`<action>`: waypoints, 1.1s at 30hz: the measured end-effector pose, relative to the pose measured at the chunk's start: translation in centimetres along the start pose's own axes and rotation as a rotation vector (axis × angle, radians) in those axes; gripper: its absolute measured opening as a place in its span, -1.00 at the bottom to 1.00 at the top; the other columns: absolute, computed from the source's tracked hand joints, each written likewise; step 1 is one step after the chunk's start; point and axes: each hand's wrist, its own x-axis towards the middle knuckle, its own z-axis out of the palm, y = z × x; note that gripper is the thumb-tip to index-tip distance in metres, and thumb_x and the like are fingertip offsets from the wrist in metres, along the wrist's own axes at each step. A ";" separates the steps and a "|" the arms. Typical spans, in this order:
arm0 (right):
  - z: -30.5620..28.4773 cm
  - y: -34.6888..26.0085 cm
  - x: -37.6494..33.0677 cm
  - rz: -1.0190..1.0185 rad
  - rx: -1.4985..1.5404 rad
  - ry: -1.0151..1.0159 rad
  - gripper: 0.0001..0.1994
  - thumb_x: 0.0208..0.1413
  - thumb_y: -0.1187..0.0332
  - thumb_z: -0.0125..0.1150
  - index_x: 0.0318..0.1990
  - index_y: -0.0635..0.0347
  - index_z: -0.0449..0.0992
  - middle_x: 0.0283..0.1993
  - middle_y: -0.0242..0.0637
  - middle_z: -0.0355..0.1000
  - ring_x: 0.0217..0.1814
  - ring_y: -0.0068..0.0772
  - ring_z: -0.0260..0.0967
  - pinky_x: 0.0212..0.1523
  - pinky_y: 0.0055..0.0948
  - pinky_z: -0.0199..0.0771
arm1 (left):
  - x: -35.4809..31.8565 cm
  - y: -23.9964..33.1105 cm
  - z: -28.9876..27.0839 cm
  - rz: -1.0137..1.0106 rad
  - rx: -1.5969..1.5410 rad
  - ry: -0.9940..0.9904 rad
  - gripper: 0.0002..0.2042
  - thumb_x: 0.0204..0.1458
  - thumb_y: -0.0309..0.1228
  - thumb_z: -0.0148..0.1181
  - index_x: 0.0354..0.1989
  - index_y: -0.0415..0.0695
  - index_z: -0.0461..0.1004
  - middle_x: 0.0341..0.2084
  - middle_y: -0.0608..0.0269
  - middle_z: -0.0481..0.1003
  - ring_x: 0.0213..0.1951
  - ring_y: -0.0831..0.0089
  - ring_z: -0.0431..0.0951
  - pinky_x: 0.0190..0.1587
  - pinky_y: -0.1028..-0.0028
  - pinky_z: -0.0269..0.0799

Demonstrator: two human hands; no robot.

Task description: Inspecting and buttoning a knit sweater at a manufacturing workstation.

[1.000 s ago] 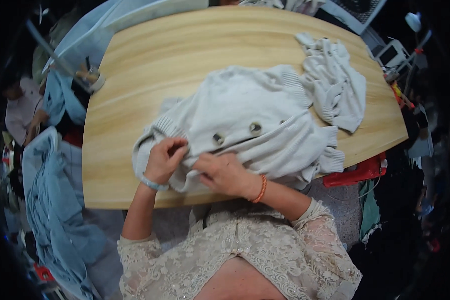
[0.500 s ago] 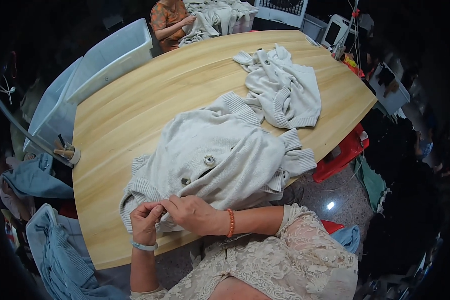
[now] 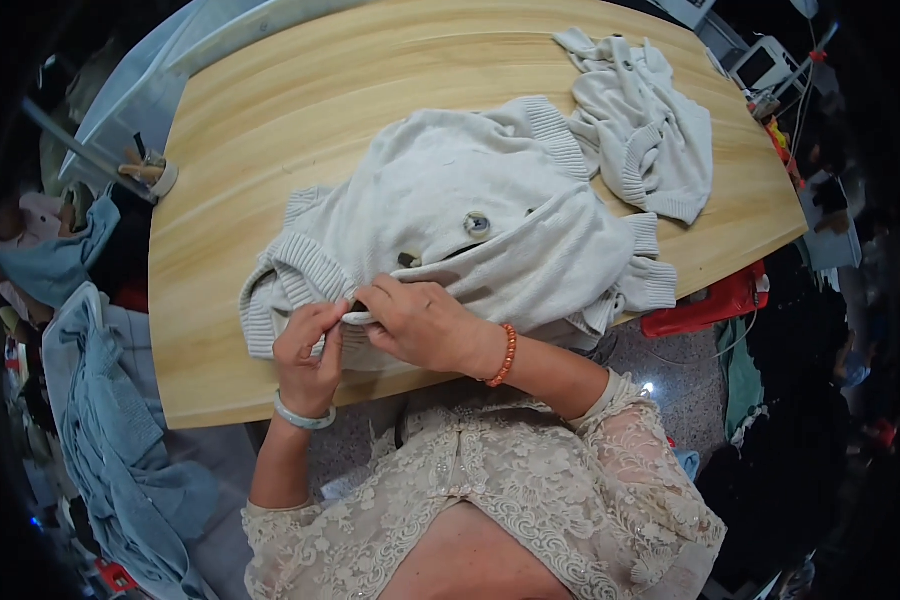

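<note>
An off-white knit cardigan (image 3: pixel 450 190) lies spread before me, with ribbed cuffs and hem and a large round button (image 3: pixel 477 223) on its front. Along its near front edge, my left hand (image 3: pixel 308 350) pinches the knit between thumb and fingers. Close on its right, my right hand (image 3: pixel 425 325) grips the same edge, fingers bent over it. A small dark spot shows between the two hands; whether it is a button or a gap I cannot tell. Another dark button (image 3: pixel 408 260) sits just above my right fingers.
A second off-white cardigan (image 3: pixel 660 130) lies at the far right of the wooden table (image 3: pixel 240 130). A cup of tools (image 3: pixel 155 175) stands at the left edge. Blue knitwear (image 3: pixel 120 440) hangs over a bin at lower left. A red stool (image 3: pixel 710 305) is beyond the right edge.
The whole view has shifted, so the table sits higher and the person at the far side is out of sight. Both hands stay on the cardigan's edge; a dark spot now shows between them.
</note>
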 end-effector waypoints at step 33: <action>-4.0 0.5 -2.4 0.008 -0.389 -0.055 -0.91 -0.10 0.50 0.12 -0.39 0.30 0.42 -0.33 -0.04 0.35 -0.39 -0.10 0.49 -0.44 -0.22 0.49 | 7.7 -0.9 4.9 -0.082 0.037 -0.290 -0.82 -0.01 -0.60 0.20 -0.20 -0.25 0.51 -0.38 0.06 0.55 -0.35 0.22 0.58 -0.25 0.39 0.50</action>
